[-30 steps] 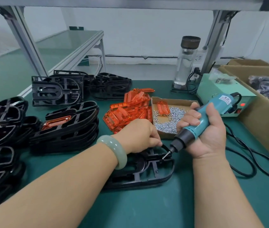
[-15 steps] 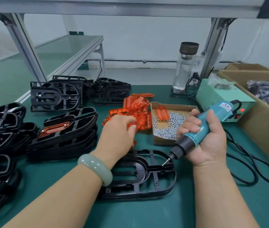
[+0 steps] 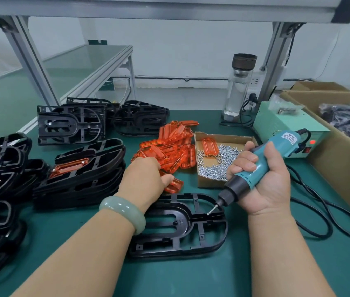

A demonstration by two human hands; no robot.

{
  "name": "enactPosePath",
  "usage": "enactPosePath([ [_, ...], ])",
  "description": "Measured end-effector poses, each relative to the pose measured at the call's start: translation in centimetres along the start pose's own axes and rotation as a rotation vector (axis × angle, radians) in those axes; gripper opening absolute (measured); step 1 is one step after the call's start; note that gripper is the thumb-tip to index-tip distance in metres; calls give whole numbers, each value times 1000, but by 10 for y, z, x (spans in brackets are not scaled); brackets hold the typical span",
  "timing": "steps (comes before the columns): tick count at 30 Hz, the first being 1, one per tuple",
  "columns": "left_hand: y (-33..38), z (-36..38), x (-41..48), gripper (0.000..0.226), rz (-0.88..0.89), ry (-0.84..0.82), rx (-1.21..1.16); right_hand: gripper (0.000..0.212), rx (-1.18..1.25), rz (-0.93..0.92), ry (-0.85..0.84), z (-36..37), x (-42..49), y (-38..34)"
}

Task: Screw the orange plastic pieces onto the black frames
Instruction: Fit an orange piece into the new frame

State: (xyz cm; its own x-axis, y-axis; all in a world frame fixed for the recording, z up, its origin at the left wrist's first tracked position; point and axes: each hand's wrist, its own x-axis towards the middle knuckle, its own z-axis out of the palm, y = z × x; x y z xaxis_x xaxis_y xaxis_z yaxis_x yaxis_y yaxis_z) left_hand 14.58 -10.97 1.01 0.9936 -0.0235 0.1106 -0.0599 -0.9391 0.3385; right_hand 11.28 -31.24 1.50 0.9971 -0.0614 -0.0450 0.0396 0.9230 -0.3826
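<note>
Gripping a teal electric screwdriver [image 3: 261, 166] in a full fist, R hand [image 3: 264, 185] holds it tilted, bit pointing down-left w/ the tip at the near end of the black frame [image 3: 180, 232]; can't tell if the tip touches. That frame lies flat on the green surface [image 3: 255, 264] btwn both forearms, no orange part on it. L hand [image 3: 146, 176], jade-green bangle [image 3: 122, 213] at the wrist, sits palm-down on the near edge of the orange pieces [image 3: 169, 144], thumb on one piece; fingers are hidden behind the knuckles, so can't tell if it has a grip. Btwn the hands, just beyond: a cardboard box [image 3: 210, 183] of screws [image 3: 223, 166] w/ one orange piece inside. Left of L hand: stacked frames [image 3: 79, 185], top one w/ an orange piece fitted. Beyond R hand: green power unit [image 3: 285, 123], glass bottle [image 3: 237, 93]; black cable [image 3: 319, 211] loops to its right.
</note>
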Motion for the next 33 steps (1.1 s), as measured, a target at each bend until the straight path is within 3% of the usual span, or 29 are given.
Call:
enactPosePath([
  [2,-1,-2,0,27,29,-12,-27,25,0,-1,-5,-1,1,0],
  [6,-1,-6,5,43,132,-215,66,25,-5,-6,-14,-1,1,0],
  [9,6,-8,10,41,135,-282,67,25,-12,-1,-22,-1,1,2],
  [13,10,-10,8,21,130,-184,61,26,-12,0,-15,-1,1,2],
  [15,8,-12,6,8,142,-61,-10,25,-11,-3,-10,-1,1,2],
  [18,4,-17,2,13,77,65,-226,25,-11,-7,-5,-1,2,2],
  [22,4,-27,-7,13,-54,-32,-779,25,-17,0,2,0,2,3],
  [33,2,-35,-27,7,-93,-197,-917,24,-24,-2,10,1,1,4],
])
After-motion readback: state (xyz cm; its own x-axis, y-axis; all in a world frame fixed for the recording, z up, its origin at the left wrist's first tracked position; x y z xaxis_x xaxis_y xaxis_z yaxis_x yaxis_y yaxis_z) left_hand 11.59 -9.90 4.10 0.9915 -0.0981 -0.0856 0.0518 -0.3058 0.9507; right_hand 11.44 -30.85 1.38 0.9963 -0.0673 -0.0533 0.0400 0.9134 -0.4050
